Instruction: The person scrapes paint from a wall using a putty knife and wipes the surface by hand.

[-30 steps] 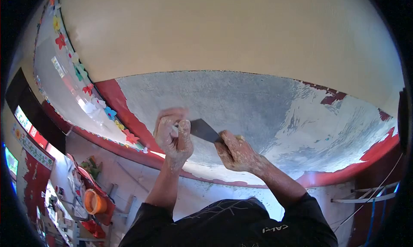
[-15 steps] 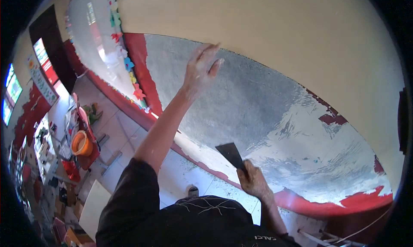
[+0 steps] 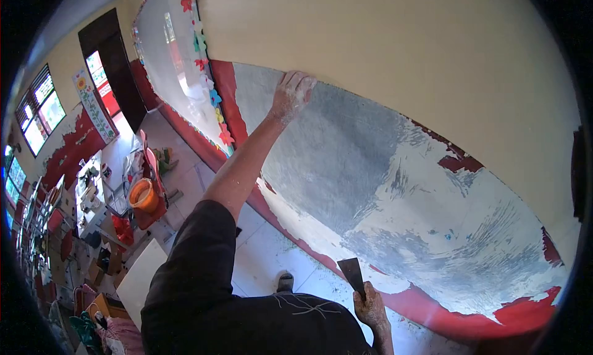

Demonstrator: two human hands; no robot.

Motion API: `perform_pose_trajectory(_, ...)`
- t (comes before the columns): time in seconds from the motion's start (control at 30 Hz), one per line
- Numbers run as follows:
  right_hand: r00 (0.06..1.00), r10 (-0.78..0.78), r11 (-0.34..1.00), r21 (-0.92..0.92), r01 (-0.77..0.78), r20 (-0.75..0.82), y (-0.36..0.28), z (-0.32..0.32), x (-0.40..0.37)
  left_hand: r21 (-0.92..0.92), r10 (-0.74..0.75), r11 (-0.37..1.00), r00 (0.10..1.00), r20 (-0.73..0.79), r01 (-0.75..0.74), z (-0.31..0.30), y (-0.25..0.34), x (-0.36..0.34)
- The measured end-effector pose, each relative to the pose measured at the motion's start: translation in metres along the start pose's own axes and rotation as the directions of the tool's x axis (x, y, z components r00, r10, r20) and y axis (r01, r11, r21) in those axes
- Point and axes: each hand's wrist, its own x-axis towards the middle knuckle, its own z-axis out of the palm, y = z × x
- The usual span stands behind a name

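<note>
My left hand, dusted white, is raised to the wall with its fingers laid against the top of the smooth grey patch, just under the cream-painted part. I see nothing held in it. Low on the right, my right hand grips a scraper by its handle, its dark flat blade pointing up and left, apart from the wall. White, streaky filler covers the wall right of the grey patch. Ragged red paint shows along the border and lower edge.
An orange bucket sits on a red chair at left, beside a cluttered table. A pale board stands near my left side. Debris dots the tiled floor along the wall. A whiteboard has paper flowers along its edge.
My left hand has come down from a lifted, spread pose onto the wall. My right hand and scraper have dropped lower, away from the wall. The camera view has shifted.
</note>
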Motion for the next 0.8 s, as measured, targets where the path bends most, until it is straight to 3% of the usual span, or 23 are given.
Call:
perform_pose_trajectory(0.2,0.998,-0.067,0.998,-0.013,0.067,0.003,-0.008,-0.005,0.016,0.081,0.126,0.986,0.975,0.183,-0.143,-0.007,-0.004,0.012)
perform_pose_trajectory(0.37,0.992,-0.115,0.993,-0.028,0.117,0.043,0.019,0.014,0.019,0.158,0.118,0.971,0.931,0.346,-0.182,-0.012,-0.004,0.023)
perform_pose_trajectory(0.47,0.979,-0.200,0.979,-0.031,0.201,0.033,-0.002,0.007,0.012,0.216,0.140,0.958,0.963,0.231,-0.191,-0.005,-0.022,0.006)
perform_pose_trajectory(0.53,0.986,-0.159,0.987,-0.008,0.160,0.055,-0.007,0.003,0.008,0.186,-0.113,0.980,0.968,0.225,0.071,-0.016,-0.039,-0.011)
perform_pose_trajectory(0.63,0.995,-0.049,0.998,0.035,0.046,0.088,0.003,0.003,0.003,0.343,-0.458,0.876,0.810,0.367,0.340,-0.045,-0.042,-0.069)
perform_pose_trajectory(0.67,0.996,-0.018,0.998,0.068,0.012,0.086,0.004,0.001,0.002,0.365,-0.544,0.834,0.721,0.429,0.412,-0.049,-0.041,-0.106)
perform_pose_trajectory(0.73,0.996,0.042,0.990,0.132,-0.052,0.082,0.005,-0.002,0.000,0.367,-0.643,0.739,0.427,0.636,0.565,-0.071,-0.001,-0.180)
perform_pose_trajectory(0.8,0.995,0.089,0.994,0.055,-0.091,0.038,0.015,0.002,0.001,0.393,-0.716,0.616,0.278,0.640,0.683,-0.093,0.078,-0.272)
